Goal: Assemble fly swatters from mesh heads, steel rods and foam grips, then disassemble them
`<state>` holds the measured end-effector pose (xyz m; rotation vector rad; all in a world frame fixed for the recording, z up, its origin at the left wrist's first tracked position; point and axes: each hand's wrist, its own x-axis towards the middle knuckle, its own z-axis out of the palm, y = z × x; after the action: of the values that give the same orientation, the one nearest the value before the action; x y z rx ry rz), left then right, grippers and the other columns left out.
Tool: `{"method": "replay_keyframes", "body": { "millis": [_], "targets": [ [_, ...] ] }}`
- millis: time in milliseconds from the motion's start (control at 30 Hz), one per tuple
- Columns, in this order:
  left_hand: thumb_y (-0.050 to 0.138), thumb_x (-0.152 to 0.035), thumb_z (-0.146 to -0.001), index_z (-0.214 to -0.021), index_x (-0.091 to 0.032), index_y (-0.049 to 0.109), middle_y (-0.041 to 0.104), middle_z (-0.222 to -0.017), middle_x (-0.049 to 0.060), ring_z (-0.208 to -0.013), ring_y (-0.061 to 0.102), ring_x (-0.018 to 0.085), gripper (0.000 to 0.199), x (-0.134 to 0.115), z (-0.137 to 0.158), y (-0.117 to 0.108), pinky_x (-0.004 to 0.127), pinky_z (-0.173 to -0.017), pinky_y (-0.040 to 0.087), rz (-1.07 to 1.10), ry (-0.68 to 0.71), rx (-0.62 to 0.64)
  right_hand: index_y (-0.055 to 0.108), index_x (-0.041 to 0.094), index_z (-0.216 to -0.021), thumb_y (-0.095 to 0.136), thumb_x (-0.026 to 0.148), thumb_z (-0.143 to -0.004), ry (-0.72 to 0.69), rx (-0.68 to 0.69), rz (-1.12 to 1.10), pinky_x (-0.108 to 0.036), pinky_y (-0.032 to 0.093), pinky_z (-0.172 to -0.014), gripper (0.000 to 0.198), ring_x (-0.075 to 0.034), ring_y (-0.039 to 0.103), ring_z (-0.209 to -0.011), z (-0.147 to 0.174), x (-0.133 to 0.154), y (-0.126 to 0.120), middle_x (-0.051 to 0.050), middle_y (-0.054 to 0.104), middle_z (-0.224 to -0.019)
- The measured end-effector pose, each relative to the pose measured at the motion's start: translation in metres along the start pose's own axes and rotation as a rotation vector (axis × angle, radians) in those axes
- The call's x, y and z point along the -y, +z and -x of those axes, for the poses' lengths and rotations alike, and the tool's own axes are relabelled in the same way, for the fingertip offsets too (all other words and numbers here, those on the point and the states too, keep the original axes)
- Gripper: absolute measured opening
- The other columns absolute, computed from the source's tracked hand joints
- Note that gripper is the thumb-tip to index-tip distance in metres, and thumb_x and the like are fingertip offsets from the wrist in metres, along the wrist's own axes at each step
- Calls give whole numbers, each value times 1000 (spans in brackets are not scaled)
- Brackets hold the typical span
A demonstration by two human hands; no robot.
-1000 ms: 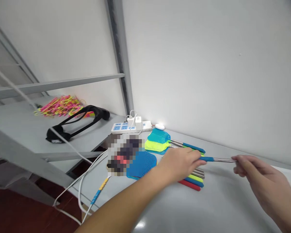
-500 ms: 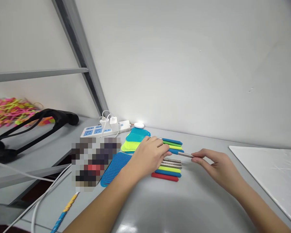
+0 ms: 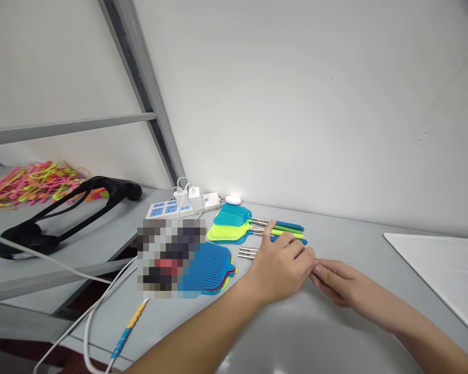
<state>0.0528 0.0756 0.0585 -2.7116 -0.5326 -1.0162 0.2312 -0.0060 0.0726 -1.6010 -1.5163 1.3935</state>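
Observation:
My left hand (image 3: 283, 267) is curled over a bunch of steel rods (image 3: 248, 252), whose thin ends stick out at its left side. Its palm and fingers hide the rest of the bunch. My right hand (image 3: 333, 280) is closed, thumb against fingers, and touches the left fingertips. Anything inside its pinch is hidden. Just behind lie fly swatters with blue and yellow-green mesh heads (image 3: 228, 233) and steel shafts ending in blue, green and yellow grips (image 3: 292, 234). Left of my left hand is a stack of loose mesh swatter heads (image 3: 217, 265), blue on top with red and yellow edges.
A white power strip (image 3: 166, 209) with chargers stands by the wall, near a white oval object (image 3: 233, 200). Black headgear (image 3: 101, 200) and colourful straps (image 3: 35, 182) lie left. A white sheet (image 3: 437, 270) lies right; a cable (image 3: 86, 332) runs down the left.
My right hand has come in against my left fingertips; the steel rod it pinched no longer shows. My left hand has moved right, over the loose handles, uncovering the swatter shafts. The view has shifted slightly.

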Motion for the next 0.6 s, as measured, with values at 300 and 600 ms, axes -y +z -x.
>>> {"method": "replay_keyframes", "body": {
  "millis": [300, 600],
  "targets": [
    [49, -33, -93, -66, -19, 61, 62, -62, 2, -66, 57, 18, 33, 11, -1, 9, 37, -72, 34, -105, 59, -101, 39, 22, -76, 30, 58, -98, 29, 47, 49, -27, 26, -56, 43, -12, 28, -59, 4, 11, 11, 4, 34, -66],
    [33, -40, -99, -69, -17, 67, 67, -59, 8, -54, 61, 21, 51, 2, -7, -29, 29, -49, 27, -83, -118, 240, 45, 23, -85, 25, 31, -101, -255, -309, 1214, -30, 16, -46, 27, -17, 38, -42, 13, 14, 24, 2, 54, -57]
  ]
}}
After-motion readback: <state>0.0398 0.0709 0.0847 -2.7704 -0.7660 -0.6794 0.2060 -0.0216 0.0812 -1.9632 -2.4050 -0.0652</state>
